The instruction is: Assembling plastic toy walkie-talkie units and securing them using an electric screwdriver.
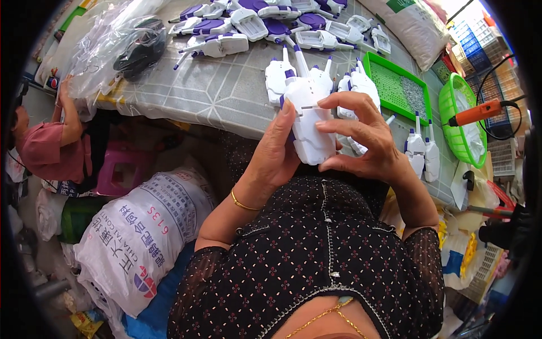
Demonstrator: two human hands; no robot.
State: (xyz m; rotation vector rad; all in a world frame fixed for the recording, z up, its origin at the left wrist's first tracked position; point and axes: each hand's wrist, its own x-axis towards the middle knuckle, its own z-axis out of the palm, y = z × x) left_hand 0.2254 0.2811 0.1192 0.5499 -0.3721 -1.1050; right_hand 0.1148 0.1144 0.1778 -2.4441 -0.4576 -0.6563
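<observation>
In front of my chest, a white plastic toy housing point(316, 138) with purple edges and an antenna-like prong is tilted up between my hands. My left hand point(274, 147) is closed around its left side, the thumb lying along the edge. On the other side, my right hand point(367, 141) has its fingers curled on the lower panel, with the thumb at the bottom end. A narrow slot crosses the face of the housing above that panel. Similar white housings point(278, 79) lie just beyond it on the table, and another point(361, 85) is behind my right hand.
A heap of white-and-purple housings point(248, 25) covers the table's far side. Right of it are a green tray point(389, 85) of small grey pieces, a green basket point(449, 107) and a hanging orange electric screwdriver point(477, 113). Large white sack point(141, 237) lower left; co-worker point(51, 141) far left.
</observation>
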